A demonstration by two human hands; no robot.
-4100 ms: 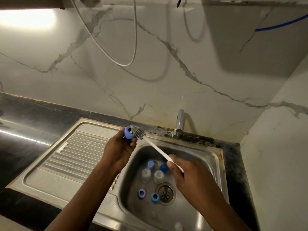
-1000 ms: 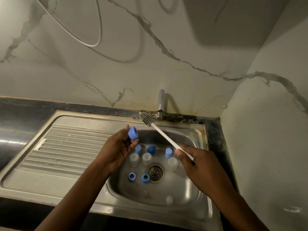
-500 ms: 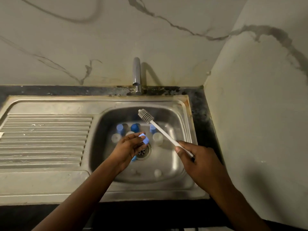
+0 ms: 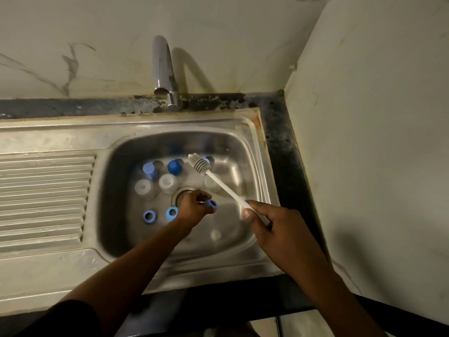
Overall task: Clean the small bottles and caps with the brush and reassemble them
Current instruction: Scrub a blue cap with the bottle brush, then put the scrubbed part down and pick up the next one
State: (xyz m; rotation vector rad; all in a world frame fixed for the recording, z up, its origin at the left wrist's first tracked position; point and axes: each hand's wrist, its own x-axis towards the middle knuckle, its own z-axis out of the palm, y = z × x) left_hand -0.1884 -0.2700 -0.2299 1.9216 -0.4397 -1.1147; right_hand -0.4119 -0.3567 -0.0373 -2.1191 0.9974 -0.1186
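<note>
the sink (image 4: 252, 152) holds the bottles (image 4: 167, 183) and loose caps (image 4: 149, 216) near its drain. the right hand (image 4: 272, 222) grips the brush (image 4: 218, 181), lifted clear. the left hand (image 4: 194, 207) pinches a cap (image 4: 211, 204) low, likely setting it down.

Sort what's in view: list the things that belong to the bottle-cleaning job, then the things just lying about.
Job: brush in right hand; blue cap in left hand; clear small bottles; loose blue caps; capped bottles; sink basin.

Lying about: tap, not running; drainboard; marble wall.
</note>
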